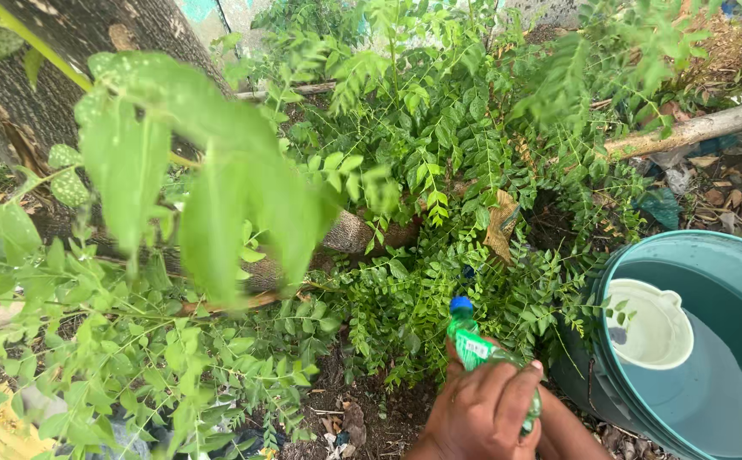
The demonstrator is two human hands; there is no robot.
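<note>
bottle: small green plastic bottle (473, 345), blue cap, lower centre of frame, tilted toward the leafy shrub (439, 170)
hands: both at bottom centre, overlapping; which hand (482, 413) is on top, cannot tell
fingers: fingers (516, 388) wrapped tight around bottle body
bucket: teal bucket (644, 255) lower right, water inside, white scoop (652, 324) floating
trunk: tree trunk (56, 51) upper left

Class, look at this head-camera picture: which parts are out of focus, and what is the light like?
Head view: the big leaf close to the lens is blurred; the bottle in the hand and the small-leaved plant are sharp; the light is soft and even, no hard shadows; the water in the bucket shows a pale sheen.
</note>
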